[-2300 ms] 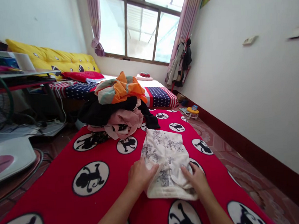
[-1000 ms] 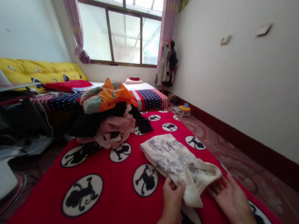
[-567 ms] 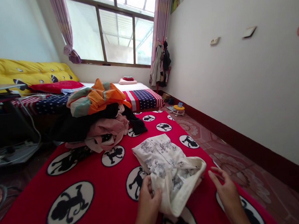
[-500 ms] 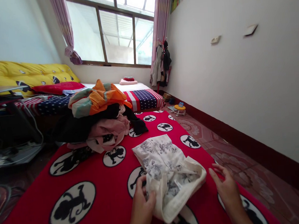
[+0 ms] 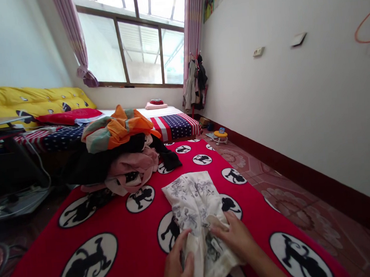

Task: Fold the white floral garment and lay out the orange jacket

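A white shirt with a grey floral print and a buttoned front lies on a red blanket. Its near part is folded inward and bunched in a narrow strip. At the left edge of the shirt, my left hand grips the cloth between thumb and fingers. My right hand holds the right side, its fingers pressed on the cloth near the middle; some fingertips are hidden by the fabric.
A heap of clothes, topped by an orange garment, lies at the blanket's far left. Behind it stands a bed. A white wall runs along the right, with a small yellow stool on the tiled floor.
My right hand has moved left from beside the shirt onto its right side, which is now folded inward. My left hand stays at the left edge. The view has shifted slightly.
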The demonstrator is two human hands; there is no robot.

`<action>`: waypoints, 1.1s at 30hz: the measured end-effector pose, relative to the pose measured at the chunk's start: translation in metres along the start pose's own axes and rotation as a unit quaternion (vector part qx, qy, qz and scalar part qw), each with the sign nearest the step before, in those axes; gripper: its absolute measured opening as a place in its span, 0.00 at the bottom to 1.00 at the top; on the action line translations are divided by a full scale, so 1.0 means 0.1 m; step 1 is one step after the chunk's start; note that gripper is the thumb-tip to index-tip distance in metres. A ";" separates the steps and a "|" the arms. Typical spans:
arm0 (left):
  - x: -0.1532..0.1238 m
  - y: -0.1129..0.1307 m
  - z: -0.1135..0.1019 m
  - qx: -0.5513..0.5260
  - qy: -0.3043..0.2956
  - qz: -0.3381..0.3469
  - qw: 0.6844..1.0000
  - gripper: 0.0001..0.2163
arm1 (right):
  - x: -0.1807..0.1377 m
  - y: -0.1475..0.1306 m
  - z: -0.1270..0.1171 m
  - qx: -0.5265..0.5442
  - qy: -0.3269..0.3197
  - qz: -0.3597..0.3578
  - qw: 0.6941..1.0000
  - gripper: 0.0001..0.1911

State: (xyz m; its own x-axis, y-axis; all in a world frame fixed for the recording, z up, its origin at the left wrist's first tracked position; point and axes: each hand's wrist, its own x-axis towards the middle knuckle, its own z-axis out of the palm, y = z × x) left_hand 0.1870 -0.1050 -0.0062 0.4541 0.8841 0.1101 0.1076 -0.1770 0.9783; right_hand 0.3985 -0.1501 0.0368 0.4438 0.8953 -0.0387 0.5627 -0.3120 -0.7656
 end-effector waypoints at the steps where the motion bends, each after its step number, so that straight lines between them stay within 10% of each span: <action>1: 0.00 0.01 0.00 0.003 -0.001 0.003 1.000 0.22 | -0.05 -0.03 0.06 0.013 0.017 -0.008 1.000 0.27; 9: -0.06 0.16 0.34 -0.065 0.041 0.016 0.997 0.26 | -0.28 -0.18 0.51 0.345 0.014 0.002 0.939 0.50; 16: 0.07 0.39 0.15 -0.116 -0.111 -0.083 0.983 0.33 | 0.08 -0.08 -0.04 0.312 -0.127 -0.007 0.941 0.23; 23: 0.78 0.29 0.00 0.101 0.045 0.050 0.993 0.17 | 1.34 -0.52 -0.99 0.129 -0.004 -0.183 0.975 0.14; 27: 0.90 0.08 0.15 0.256 0.036 0.101 0.961 0.14 | 2.10 -1.05 -1.33 0.102 0.159 -0.276 0.942 0.18; 33: 0.90 -0.03 0.14 0.275 0.003 0.155 0.949 0.12 | 3.05 -1.75 -1.60 0.051 0.385 -0.229 0.893 0.20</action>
State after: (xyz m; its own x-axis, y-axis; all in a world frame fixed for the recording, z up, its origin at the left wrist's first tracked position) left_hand 0.2398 -0.0312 -0.0021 0.5339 0.7554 0.3800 0.4167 -0.6260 0.6591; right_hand 0.5467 0.1264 0.2611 0.5525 0.4254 0.7167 0.7598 0.0964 -0.6430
